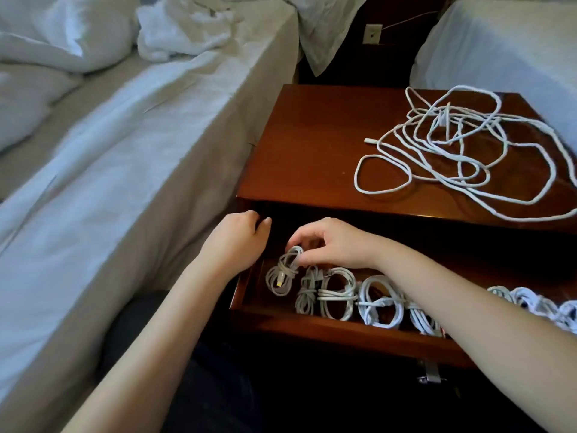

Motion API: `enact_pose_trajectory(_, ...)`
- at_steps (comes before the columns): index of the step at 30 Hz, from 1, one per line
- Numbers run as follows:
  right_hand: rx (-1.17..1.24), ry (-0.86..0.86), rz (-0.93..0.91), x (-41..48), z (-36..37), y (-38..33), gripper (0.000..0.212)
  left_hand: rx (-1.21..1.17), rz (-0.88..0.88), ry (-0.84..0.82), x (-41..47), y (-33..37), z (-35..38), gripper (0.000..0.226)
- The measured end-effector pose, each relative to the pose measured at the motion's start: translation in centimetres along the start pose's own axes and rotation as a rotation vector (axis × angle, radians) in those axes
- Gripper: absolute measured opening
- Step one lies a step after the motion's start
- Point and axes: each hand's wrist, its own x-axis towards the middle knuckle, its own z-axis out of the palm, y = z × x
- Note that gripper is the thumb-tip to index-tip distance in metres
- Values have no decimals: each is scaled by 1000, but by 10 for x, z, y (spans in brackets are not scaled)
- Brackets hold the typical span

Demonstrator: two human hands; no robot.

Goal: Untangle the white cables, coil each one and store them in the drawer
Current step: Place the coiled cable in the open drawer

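A tangle of white cables (468, 148) lies on the right half of the wooden nightstand top (306, 145). Below it the drawer (327, 329) stands pulled out, with several coiled white cables (379, 303) in a row along its front. My right hand (334, 245) reaches into the drawer's left end and pinches the top of the leftmost coil (281, 276), which shows a yellowish plug. My left hand (240, 237) hovers at the drawer's left rear corner, fingers curled, holding nothing that I can see.
An unmade bed (125, 135) with white sheets runs along the left of the nightstand. A second bed (499, 45) sits at the back right. A wall socket (372, 34) is behind the nightstand. The drawer's metal handle (429, 371) hangs at its front.
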Motion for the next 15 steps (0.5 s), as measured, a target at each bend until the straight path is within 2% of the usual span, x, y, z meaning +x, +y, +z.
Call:
enact_pose_trajectory(4, -92, -158, 30, 9, 5, -3, 20, 10, -10, -30, 1, -1, 1, 41)
enact_pose_trajectory(8, -247, -221, 66, 15, 9, -3, 27, 9, -15, -38, 3, -1, 1, 42)
enact_pose_trajectory(12, -263, -200, 56, 12, 10, -5, 32, -10, -29, -36, 3, -1, 1, 41)
enact_pose_trajectory(15, -198, -94, 30, 8, 7, -3, 34, 11, -32, -24, 1, 1, -1, 42)
